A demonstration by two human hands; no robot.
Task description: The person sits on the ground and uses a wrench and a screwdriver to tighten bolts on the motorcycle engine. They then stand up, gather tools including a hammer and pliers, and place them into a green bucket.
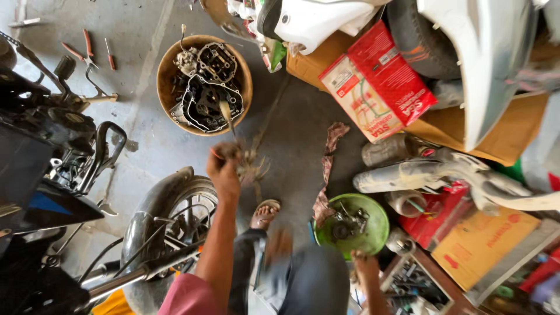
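Observation:
My left hand is raised over the concrete floor, shut on a brownish frayed bundle that is blurred. Beyond it stands a round brown bowl full of dark engine covers and parts. My right hand is low, beside the near rim of a green bowl that holds a small metal assembly; I cannot see its fingers well. My sandalled foot rests on the floor between the two hands.
A motorcycle and its wheel fill the left. Pliers and screwdrivers lie far left. Red boxes, cardboard, a dusty exhaust pipe and a tray of small parts crowd the right. A rag lies mid-floor.

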